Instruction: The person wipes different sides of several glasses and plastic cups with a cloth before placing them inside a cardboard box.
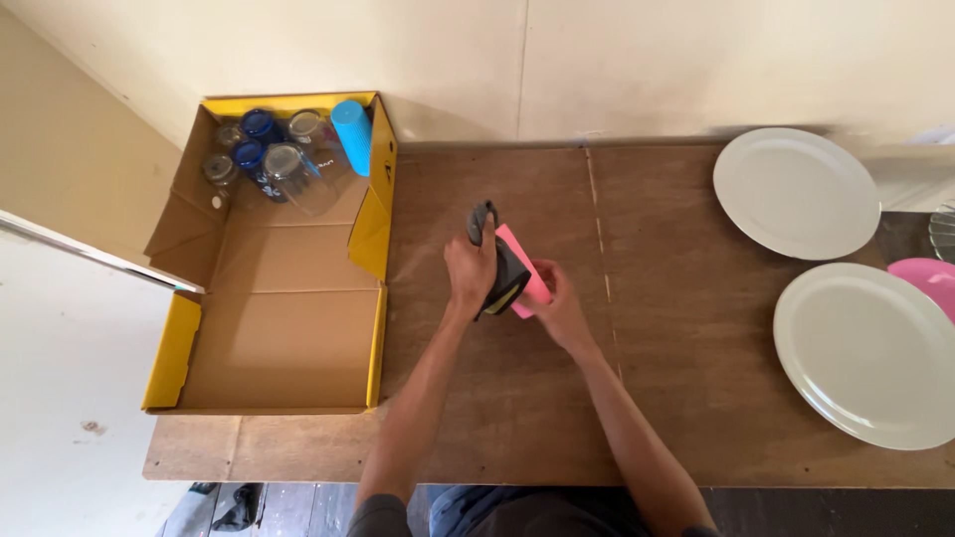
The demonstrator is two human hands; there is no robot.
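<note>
Over the middle of the brown wooden table (517, 418), my left hand (470, 273) grips a dark grey cloth (503, 267) and presses it against a pink cup (525, 261). My right hand (557, 298) holds that pink cup from the right side, tilted on its side above the tabletop. The cloth covers much of the cup, so only a pink strip shows. Both forearms reach in from the bottom edge.
A yellow cardboard box (373, 239) lies open on the left, with several glass jars (288, 169) and a light blue cup (352, 134) in its far end. Two white plates (796, 194) (865, 353) sit at the right, beside a pink dish (930, 278).
</note>
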